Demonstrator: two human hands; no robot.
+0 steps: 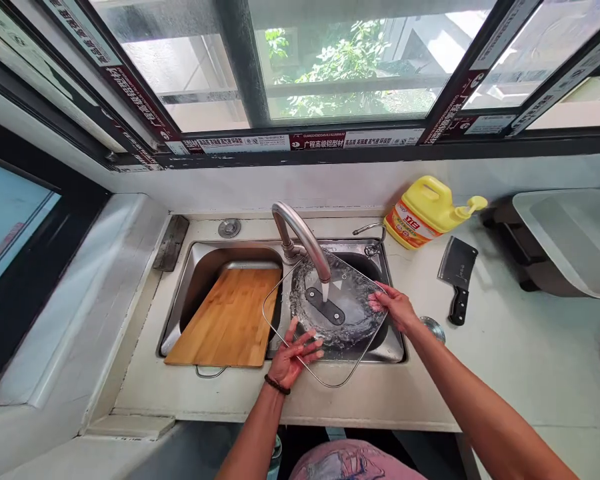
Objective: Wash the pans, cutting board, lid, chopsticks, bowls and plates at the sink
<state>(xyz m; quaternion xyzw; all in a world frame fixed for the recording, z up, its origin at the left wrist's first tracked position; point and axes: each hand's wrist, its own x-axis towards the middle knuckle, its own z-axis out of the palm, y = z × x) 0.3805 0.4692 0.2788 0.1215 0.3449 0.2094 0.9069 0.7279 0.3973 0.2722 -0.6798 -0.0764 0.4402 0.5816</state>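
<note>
Glass lid [341, 297] clasped in left grip [289, 361], right grip [396, 308]; already wet, not yet clear of water [325, 291] between grips.

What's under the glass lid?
The right sink basin: its rim and part of its inner wall show past the lid. The bottom beneath can't be made out through the wet lid.

The lid [349, 308] looks glossy glass, the board [226, 320] smooth wood.

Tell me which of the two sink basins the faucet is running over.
The right basin: water from the faucet falls there onto the glass lid in the right hand. The left basin instead has a wooden cutting board propped in it.
</note>
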